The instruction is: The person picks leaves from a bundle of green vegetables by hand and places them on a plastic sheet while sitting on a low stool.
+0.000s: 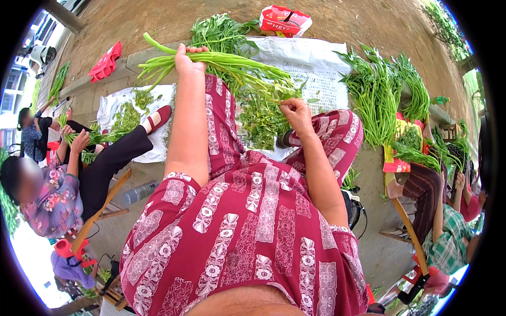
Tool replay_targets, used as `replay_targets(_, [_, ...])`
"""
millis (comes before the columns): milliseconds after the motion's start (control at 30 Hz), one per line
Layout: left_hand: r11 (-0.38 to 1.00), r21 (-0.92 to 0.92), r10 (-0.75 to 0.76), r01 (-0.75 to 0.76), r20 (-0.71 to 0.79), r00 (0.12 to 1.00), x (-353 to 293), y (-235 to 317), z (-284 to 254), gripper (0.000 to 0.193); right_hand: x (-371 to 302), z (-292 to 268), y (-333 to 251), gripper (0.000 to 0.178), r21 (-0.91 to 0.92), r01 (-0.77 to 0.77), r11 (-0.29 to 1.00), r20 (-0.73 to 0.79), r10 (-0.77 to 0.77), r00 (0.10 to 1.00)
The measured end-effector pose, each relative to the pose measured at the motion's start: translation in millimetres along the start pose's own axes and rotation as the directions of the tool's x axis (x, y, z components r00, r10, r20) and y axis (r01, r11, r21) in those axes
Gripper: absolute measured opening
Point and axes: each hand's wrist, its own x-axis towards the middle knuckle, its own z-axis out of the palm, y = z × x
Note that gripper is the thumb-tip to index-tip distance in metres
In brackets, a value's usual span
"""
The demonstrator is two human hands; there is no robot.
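Nearest us is the maroon patterned shirt (232,237), with matching trousers (337,138) beyond it, knees spread at either side of a pile of loose leaves (257,124). The pile lies toward the near edge of a white sheet (329,55) spread on the ground.

We see the bundle of green stems (240,62) held in the air, its thick pale ends reaching out past the sheet's left edge and its leafy ends above the sheet's middle. The left hand (190,59) has its fingers wrapped around the stems. The right hand (297,116) is at the leafy end, thumb and forefinger drawn narrow in a pinch; what sits between them is too small for us to tell.

To work well here, we would judge it best to keep the left grip firm but not crushing, pinch close to the stem, pull leaves a few at a time, and let them drop inside the sheet's edges.

A heap of leafy greens (371,105) lies beside the sheet's right edge; more greens (219,30) lie by its far left corner.

As for writing, we find rows of small dark print on the sheet, and bold pale lettering across a red-and-white bag (284,20) beyond its far edge.
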Motion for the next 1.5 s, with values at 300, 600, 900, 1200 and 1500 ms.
replay_targets(300, [1.000, 0.003, -0.013, 0.013, 0.010, 1.000, 4, 1, -2, 0.034, -3, -12, -19, 0.009, 0.480, -0.274, 0.834, 0.052, 0.284, 0.957])
replay_targets(600, [1.000, 0.023, 0.013, -0.013, -0.006, 1.000, -2, -1, 2, 0.034, 0, -14, -11, 0.009, 0.457, -0.258, 0.851, 0.062, 0.259, 0.964])
replay_targets(900, [1.000, 0.022, 0.009, -0.009, -0.026, 1.000, -3, -3, 2, 0.032, -7, 8, -19, 0.011, -0.296, 0.059, 0.953, -0.048, -0.077, 0.996])
replay_targets(1200, [1.000, 0.006, 0.012, -0.012, -0.004, 1.000, 1, -2, 0, 0.033, -6, 7, -15, 0.004, -0.108, 0.118, 0.987, -0.143, -0.132, 0.981])
replay_targets(1500, [0.999, 0.027, 0.036, -0.036, -0.009, 0.999, 3, -2, -1, 0.034, -3, -15, -24, 0.003, 0.795, -0.437, 0.420, 0.310, 0.339, 0.888])
